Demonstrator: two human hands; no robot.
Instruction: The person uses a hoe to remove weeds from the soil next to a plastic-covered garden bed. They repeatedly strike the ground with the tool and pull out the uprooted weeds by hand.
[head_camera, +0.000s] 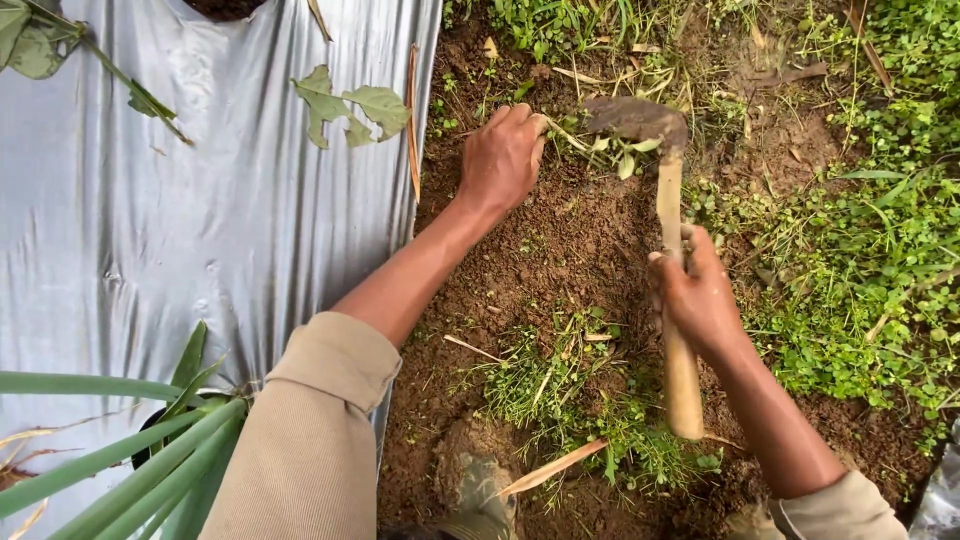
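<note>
My right hand (700, 295) grips the wooden handle of a small hoe (672, 270). Its rusty, soil-caked blade (632, 118) rests on the ground among uprooted weeds. My left hand (503, 158) is closed on a clump of weeds (580, 140) right beside the blade, on bare brown soil. Both forearms stretch out from tan sleeves.
A sheet of silver plastic mulch (180, 230) covers the bed on the left, with leafy stems lying on it and long green leaves (130, 450) growing from a hole. Low green weeds (870, 290) crowd the right side. A pile of pulled grass (560, 390) lies near my shoe (480, 495).
</note>
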